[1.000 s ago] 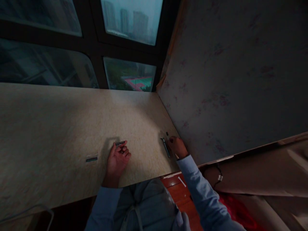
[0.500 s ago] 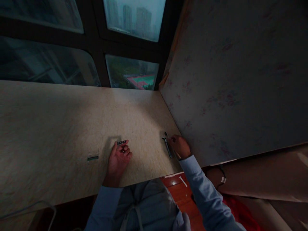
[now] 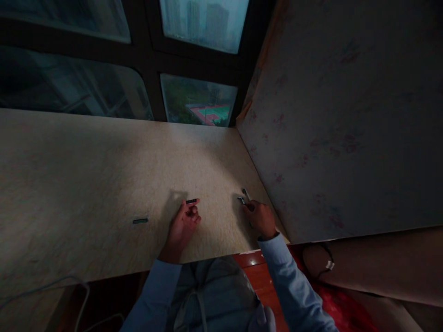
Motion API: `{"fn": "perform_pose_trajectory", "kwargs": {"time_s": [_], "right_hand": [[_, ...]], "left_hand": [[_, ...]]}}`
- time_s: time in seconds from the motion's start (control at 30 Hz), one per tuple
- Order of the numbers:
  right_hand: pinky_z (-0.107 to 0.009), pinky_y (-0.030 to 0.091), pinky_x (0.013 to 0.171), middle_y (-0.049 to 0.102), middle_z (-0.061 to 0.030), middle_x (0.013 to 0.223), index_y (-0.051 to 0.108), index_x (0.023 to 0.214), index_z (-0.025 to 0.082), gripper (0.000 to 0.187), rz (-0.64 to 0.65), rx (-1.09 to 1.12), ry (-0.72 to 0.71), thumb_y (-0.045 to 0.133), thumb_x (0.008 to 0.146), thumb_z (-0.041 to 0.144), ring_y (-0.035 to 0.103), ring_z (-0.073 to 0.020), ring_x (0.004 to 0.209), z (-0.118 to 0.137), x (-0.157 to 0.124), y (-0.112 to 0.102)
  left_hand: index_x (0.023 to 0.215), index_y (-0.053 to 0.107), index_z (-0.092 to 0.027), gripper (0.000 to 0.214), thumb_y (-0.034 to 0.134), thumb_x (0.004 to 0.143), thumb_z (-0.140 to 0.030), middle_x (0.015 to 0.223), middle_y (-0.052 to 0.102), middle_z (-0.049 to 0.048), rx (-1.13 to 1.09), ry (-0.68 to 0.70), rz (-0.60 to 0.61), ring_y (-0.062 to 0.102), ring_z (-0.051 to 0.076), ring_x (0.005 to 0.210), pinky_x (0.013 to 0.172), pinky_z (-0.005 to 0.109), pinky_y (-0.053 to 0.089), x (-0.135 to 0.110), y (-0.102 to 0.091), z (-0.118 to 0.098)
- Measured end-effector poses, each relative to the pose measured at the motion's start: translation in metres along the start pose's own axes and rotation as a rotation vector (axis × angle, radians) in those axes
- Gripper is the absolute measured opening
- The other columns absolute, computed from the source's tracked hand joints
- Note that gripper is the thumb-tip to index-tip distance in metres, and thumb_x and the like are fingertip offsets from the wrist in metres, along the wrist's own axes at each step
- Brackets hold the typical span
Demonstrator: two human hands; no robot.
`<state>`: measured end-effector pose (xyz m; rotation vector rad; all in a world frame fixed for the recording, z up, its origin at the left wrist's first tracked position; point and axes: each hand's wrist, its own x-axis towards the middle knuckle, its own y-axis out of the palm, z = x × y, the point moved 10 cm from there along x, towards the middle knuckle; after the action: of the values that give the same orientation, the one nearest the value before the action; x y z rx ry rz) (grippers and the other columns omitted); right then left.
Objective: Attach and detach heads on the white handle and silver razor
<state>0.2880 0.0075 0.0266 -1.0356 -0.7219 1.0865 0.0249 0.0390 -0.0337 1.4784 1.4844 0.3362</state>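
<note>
My left hand [image 3: 182,227] rests palm-up on the pale speckled board [image 3: 86,175], fingers curled round a small dark metal strip [image 3: 191,201] that sticks out past the fingertips. My right hand [image 3: 260,217] lies near the board's right edge, fingers bent over a thin grey metal bar [image 3: 241,199]; only the bar's far end shows. A short dark piece [image 3: 245,193] lies just beyond that hand. Another small dark strip [image 3: 140,221] lies loose on the board, left of my left hand.
A tall patterned panel [image 3: 346,120] stands upright against the board's right edge. Dark window frames [image 3: 148,55] run behind the board. A white cable [image 3: 51,290] hangs at the lower left. Red-brown floor [image 3: 263,286] and red material [image 3: 346,313] lie below.
My right hand has slid over the grey bar, which lay beside it before. The view has shifted, so both hands sit further right in the frame. The left hand keeps its strip.
</note>
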Motion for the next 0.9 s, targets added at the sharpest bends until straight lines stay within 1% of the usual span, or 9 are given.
{"fn": "perform_pose_trajectory", "kwargs": {"time_s": [0.13, 0.23, 0.33, 0.47, 0.57, 0.63, 0.7, 0.8, 0.9], "right_hand": [[-0.027, 0.038, 0.062, 0.074, -0.0090, 0.078, 0.073, 0.085, 0.017, 0.024, -0.028, 0.187, -0.069, 0.060, 0.085, 0.037, 0.066, -0.0203, 0.071, 0.006, -0.005, -0.005], [-0.027, 0.040, 0.061, 0.071, -0.0069, 0.073, 0.071, 0.083, 0.017, 0.026, -0.042, 0.361, -0.100, 0.058, 0.083, 0.040, 0.062, -0.0185, 0.065, 0.012, -0.015, -0.012], [-0.026, 0.041, 0.059, 0.067, -0.0056, 0.074, 0.068, 0.084, 0.017, 0.025, -0.033, 0.549, -0.114, 0.058, 0.083, 0.040, 0.058, -0.0167, 0.062, 0.020, -0.029, -0.016], [-0.026, 0.042, 0.060, 0.062, -0.0029, 0.072, 0.063, 0.080, 0.019, 0.019, 0.011, 0.813, -0.130, 0.059, 0.084, 0.037, 0.056, -0.0158, 0.063, 0.031, -0.046, -0.008], [-0.028, 0.047, 0.061, 0.062, -0.0018, 0.071, 0.060, 0.083, 0.020, 0.020, 0.094, 1.107, -0.083, 0.059, 0.086, 0.039, 0.059, -0.0167, 0.065, 0.037, -0.056, 0.009], [-0.028, 0.049, 0.058, 0.063, -0.0010, 0.072, 0.059, 0.087, 0.020, 0.022, 0.149, 1.281, -0.049, 0.060, 0.088, 0.043, 0.060, -0.0160, 0.061, 0.043, -0.062, 0.021], [-0.027, 0.048, 0.055, 0.063, -0.0001, 0.073, 0.059, 0.091, 0.021, 0.024, 0.178, 1.393, -0.022, 0.060, 0.088, 0.044, 0.058, -0.0141, 0.056, 0.050, -0.066, 0.030], [-0.027, 0.048, 0.057, 0.063, 0.0006, 0.073, 0.061, 0.095, 0.021, 0.024, 0.156, 1.489, -0.017, 0.061, 0.089, 0.044, 0.057, -0.0126, 0.056, 0.060, -0.070, 0.034], [-0.026, 0.047, 0.059, 0.062, 0.0005, 0.073, 0.063, 0.097, 0.021, 0.023, 0.101, 1.538, -0.058, 0.061, 0.090, 0.043, 0.057, -0.0125, 0.060, 0.068, -0.071, 0.033]], "left_hand": [[0.093, 0.072, -0.007, 0.034, 0.062, 0.089, -0.039, 0.067, 0.055, 0.0023, -0.001, -0.013, 0.065, 0.046, 0.008, 0.054, 0.052, 0.022, 0.040, 0.003, 0.011, 0.015], [0.094, 0.072, -0.008, 0.033, 0.066, 0.086, -0.040, 0.069, 0.055, 0.0019, -0.011, -0.049, 0.105, 0.044, 0.007, 0.054, 0.052, 0.022, 0.038, 0.006, 0.023, 0.032], [0.093, 0.073, -0.009, 0.036, 0.069, 0.084, -0.043, 0.069, 0.055, 0.0018, -0.006, -0.077, 0.129, 0.044, 0.007, 0.055, 0.052, 0.022, 0.037, 0.007, 0.037, 0.051], [0.094, 0.073, -0.008, 0.046, 0.075, 0.075, -0.050, 0.072, 0.055, 0.0027, 0.034, -0.065, 0.160, 0.045, 0.008, 0.057, 0.052, 0.022, 0.038, 0.001, 0.053, 0.066], [0.096, 0.074, -0.009, 0.054, 0.078, 0.069, -0.055, 0.075, 0.056, 0.0031, 0.091, -0.009, 0.172, 0.047, 0.009, 0.060, 0.053, 0.022, 0.040, -0.010, 0.061, 0.064], [0.099, 0.073, -0.010, 0.054, 0.075, 0.071, -0.056, 0.078, 0.056, 0.0030, 0.141, 0.039, 0.180, 0.047, 0.009, 0.060, 0.051, 0.022, 0.041, -0.018, 0.065, 0.060], [0.103, 0.072, -0.013, 0.052, 0.071, 0.076, -0.057, 0.081, 0.056, 0.0027, 0.184, 0.070, 0.194, 0.046, 0.008, 0.058, 0.049, 0.022, 0.041, -0.026, 0.070, 0.057], [0.107, 0.070, -0.014, 0.052, 0.067, 0.079, -0.058, 0.082, 0.055, 0.0022, 0.235, 0.098, 0.193, 0.046, 0.009, 0.057, 0.045, 0.022, 0.040, -0.035, 0.074, 0.053], [0.105, 0.070, -0.013, 0.054, 0.067, 0.078, -0.059, 0.075, 0.054, 0.0012, 0.269, 0.152, 0.165, 0.044, 0.008, 0.056, 0.047, 0.022, 0.039, -0.040, 0.075, 0.047]]}}
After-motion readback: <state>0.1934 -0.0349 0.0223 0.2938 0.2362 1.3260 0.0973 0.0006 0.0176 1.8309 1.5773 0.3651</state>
